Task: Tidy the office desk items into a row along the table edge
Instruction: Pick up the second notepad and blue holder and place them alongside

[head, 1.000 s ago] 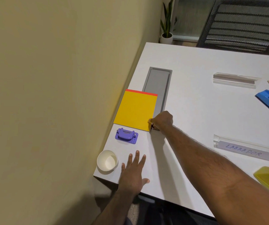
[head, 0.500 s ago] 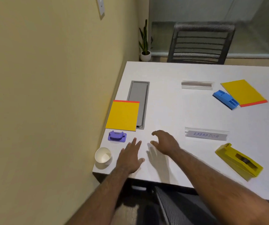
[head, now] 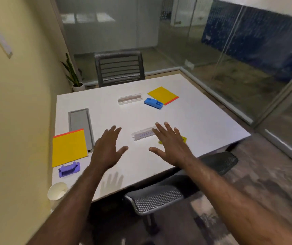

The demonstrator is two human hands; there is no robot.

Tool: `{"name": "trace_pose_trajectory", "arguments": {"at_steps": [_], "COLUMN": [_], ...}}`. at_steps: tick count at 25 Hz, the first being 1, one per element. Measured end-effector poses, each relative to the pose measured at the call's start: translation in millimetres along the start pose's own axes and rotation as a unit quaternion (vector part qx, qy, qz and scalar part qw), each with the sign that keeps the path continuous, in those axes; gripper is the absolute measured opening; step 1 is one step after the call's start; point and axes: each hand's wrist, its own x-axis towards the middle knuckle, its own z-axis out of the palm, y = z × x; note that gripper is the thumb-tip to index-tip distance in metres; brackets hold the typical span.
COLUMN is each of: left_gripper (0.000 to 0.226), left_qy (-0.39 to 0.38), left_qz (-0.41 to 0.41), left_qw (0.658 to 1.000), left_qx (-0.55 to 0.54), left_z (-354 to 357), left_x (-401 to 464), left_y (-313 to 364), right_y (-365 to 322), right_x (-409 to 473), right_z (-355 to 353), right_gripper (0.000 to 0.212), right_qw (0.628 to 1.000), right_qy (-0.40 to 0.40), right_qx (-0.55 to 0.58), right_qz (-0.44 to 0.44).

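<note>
Along the left edge of the white table [head: 203,121] lie a white paper cup [head: 57,191], a purple hole punch [head: 69,169] and a yellow notepad [head: 69,147]. My left hand [head: 106,149] and my right hand [head: 171,144] hover above the table, fingers spread, holding nothing. A clear name holder with a label [head: 142,135] lies partly behind my right hand, which also hides most of a yellow tape dispenser [head: 183,139]. Farther back are a clear empty name holder [head: 129,99], a blue stapler [head: 153,103] and a second yellow notepad [head: 162,95].
A grey cable hatch [head: 79,122] is set in the tabletop next to the left notepad. A yellow wall [head: 18,103] runs along the left edge. One mesh chair [head: 159,197] stands at the near edge, another chair [head: 119,68] at the far edge. Glass partitions [head: 230,50] stand to the right.
My right hand let go of the left notepad's corner and drew back. Both hands lifted off the table and now hover spread. The view rose and pulled back from the table.
</note>
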Motion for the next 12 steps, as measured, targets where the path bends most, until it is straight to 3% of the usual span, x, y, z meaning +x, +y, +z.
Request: {"name": "trace_pose_trajectory", "arguments": {"at_steps": [5,12], "left_gripper": [0.077,0.081], "left_qy": [0.043,-0.007], "left_qz": [0.126,0.218], "left_qw": [0.991,0.973], "left_qx": [-0.019,-0.073], "left_z": [0,73], "left_x": [8,16], "left_y": [98,250], "right_y": [72,195], "right_x": [-85,-205], "right_z": [-39,-46], "right_gripper": [0.08,0.075], "right_qw": [0.99,0.962], "right_qy": [0.108,0.159], "right_qx": [-0.002,0.021], "right_qz": [0.092,0.223]}}
